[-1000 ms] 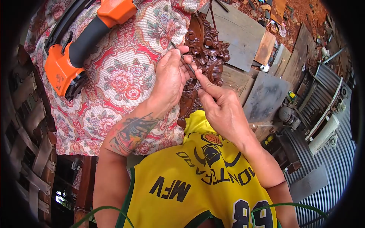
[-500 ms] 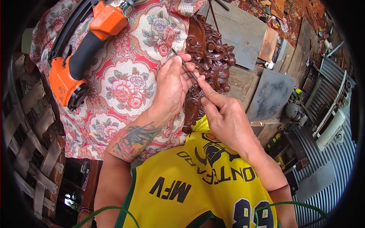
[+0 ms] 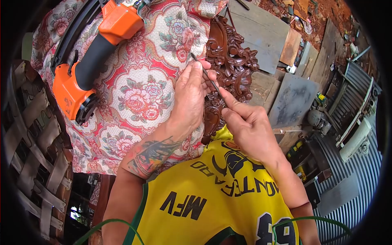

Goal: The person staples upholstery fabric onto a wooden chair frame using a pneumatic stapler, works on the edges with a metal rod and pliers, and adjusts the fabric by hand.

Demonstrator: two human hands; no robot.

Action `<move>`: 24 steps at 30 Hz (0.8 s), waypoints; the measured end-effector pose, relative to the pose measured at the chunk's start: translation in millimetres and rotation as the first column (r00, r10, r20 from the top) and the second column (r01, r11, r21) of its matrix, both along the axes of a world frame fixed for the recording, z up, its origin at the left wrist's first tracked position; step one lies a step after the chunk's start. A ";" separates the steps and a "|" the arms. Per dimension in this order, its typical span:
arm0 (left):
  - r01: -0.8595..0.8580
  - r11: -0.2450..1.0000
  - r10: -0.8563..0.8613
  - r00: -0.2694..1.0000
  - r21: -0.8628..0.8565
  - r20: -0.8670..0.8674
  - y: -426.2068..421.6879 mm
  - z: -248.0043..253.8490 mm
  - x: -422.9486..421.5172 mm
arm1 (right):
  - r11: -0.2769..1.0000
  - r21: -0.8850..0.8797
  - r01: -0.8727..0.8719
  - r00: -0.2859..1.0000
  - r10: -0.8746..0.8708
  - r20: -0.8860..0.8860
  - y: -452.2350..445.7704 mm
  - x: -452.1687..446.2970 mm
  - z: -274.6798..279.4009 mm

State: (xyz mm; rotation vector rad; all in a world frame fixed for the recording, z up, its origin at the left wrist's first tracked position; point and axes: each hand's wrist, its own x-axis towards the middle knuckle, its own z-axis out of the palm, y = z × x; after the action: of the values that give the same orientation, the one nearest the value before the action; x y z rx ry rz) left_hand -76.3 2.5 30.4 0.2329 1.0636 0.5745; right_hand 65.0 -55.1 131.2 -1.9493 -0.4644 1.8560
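Observation:
A thin dark metal rod with a narrow tip (image 3: 216,87) runs slantwise between my hands; its other end is hidden in my right fist, so its exact kind does not show. My left hand (image 3: 191,90) pinches it near the tip, over the flowered upholstery fabric (image 3: 145,98). Closed around the rear end, my right hand (image 3: 253,126) has its index finger laid along the rod. The tip is at the fabric near the carved dark wood frame (image 3: 232,61); whether it touches cannot be made out.
An orange and black staple gun (image 3: 96,61) lies on the fabric at the left. Beyond it is a seat frame with woven straps (image 3: 38,163). Wooden boards (image 3: 261,36) and a grey panel (image 3: 292,100) cover the ground at right, beside corrugated metal sheets (image 3: 347,204).
Both hands and the rod have shifted slightly right in view, and so have the fabric and carved frame. The grip on the rod looks the same.

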 end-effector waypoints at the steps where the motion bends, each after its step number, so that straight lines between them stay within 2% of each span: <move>1: 0.000 1.000 0.000 1.000 -0.004 -0.011 -1.4 1.3 0.8 | 0.983 -0.131 0.130 0.977 -0.149 -0.154 -0.3 3.3 -0.3; 2: 0.002 1.000 -0.002 1.000 -0.005 -0.019 -1.8 0.4 0.3 | 0.983 -0.133 0.130 0.975 -0.151 -0.161 -0.8 2.0 -1.5; 5: -0.011 1.000 0.011 1.000 -0.010 0.009 -4.0 -1.8 0.1 | 0.988 0.093 -0.124 0.983 0.109 0.145 -5.6 -7.6 -1.9; 6: -0.013 1.000 0.014 1.000 -0.011 0.022 -3.6 -3.2 -0.6 | 0.988 0.096 -0.120 0.984 0.105 0.145 -10.3 -10.0 -6.9; 8: -0.014 1.000 0.015 0.999 -0.012 0.035 -4.2 -3.9 -1.8 | 0.963 0.244 -0.111 0.979 0.064 0.193 -19.1 -14.2 -15.4; 12: 0.041 0.999 -0.041 0.999 -0.005 -0.004 -0.7 -4.0 -2.5 | 0.987 0.125 -0.105 0.984 0.085 0.158 -1.7 -8.2 1.6; 14: 0.069 0.998 -0.069 0.998 0.000 -0.014 0.8 -2.1 -4.5 | 0.994 0.047 -0.100 0.992 0.096 0.084 4.1 -3.0 8.6; 17: 0.098 0.995 -0.098 0.995 -0.014 0.001 1.5 -1.2 -6.5 | 0.982 -0.006 -0.191 0.971 0.190 0.149 10.4 -9.0 18.3; 18: 0.086 0.996 -0.086 0.996 -0.027 -0.015 1.3 -0.5 -6.4 | 0.980 -0.012 -0.197 0.969 0.197 0.152 7.3 -13.1 16.4; 20: 0.062 0.998 -0.063 0.998 -0.023 -0.029 4.4 -2.9 -3.6 | 0.971 0.089 -0.220 0.951 0.194 0.240 2.1 -17.8 5.5; 22: 0.044 0.999 -0.044 0.998 -0.017 -0.032 1.2 -7.0 -4.0 | 0.975 0.065 -0.213 0.959 0.196 0.203 4.5 -14.4 1.2; 24: 0.049 0.999 -0.050 0.998 -0.019 -0.040 0.5 -5.9 -3.4 | 0.991 -0.072 0.110 0.988 -0.117 -0.099 2.4 -2.9 -8.3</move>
State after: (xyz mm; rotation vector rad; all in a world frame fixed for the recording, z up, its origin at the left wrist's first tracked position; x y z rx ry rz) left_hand -79.7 3.0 24.5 0.2554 1.0988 0.5169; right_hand 62.0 -52.8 122.9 -1.8690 -0.2572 1.9103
